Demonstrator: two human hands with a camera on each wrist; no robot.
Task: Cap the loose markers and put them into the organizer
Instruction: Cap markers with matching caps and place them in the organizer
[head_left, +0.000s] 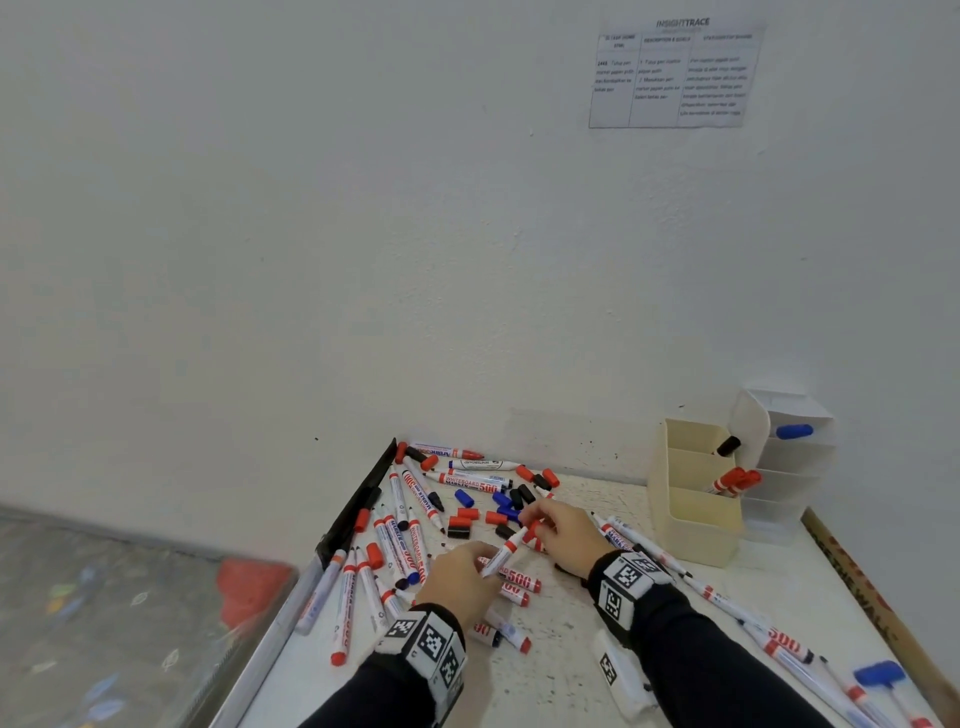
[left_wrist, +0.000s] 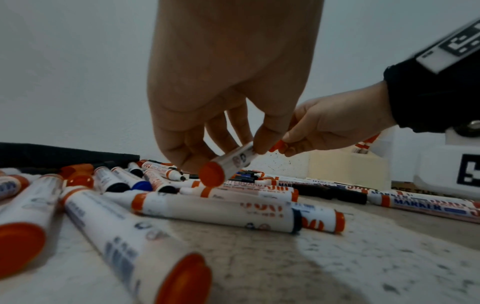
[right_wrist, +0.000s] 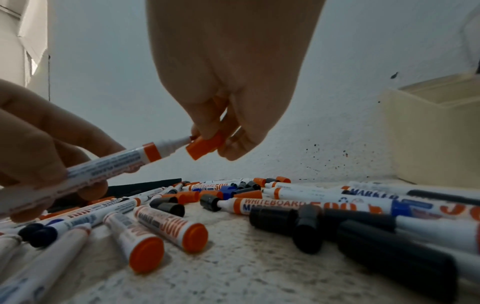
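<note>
The left hand (head_left: 457, 577) grips a red whiteboard marker (head_left: 503, 553) by the barrel, fingers curled round it, tip raised and pointing to the right. The right hand (head_left: 563, 535) pinches a red cap (right_wrist: 205, 145) between thumb and fingertips. In the right wrist view the cap's open end faces the bare marker tip and sits just beside it; whether the two touch cannot be determined.

Both hands are held above the speckled white table (head_left: 561, 670). Loose markers and separate red, blue and black caps lie scattered on it, mostly to the left and behind the hands.

The cream organizer (head_left: 696, 514) stands at the rear right, against the wall. One compartment holds capped red markers (head_left: 732, 480); a black-capped marker (head_left: 727, 446) sits in the compartment behind it. A white tiered holder (head_left: 789, 457) just to its right contains a blue-capped marker (head_left: 794, 431).
</note>
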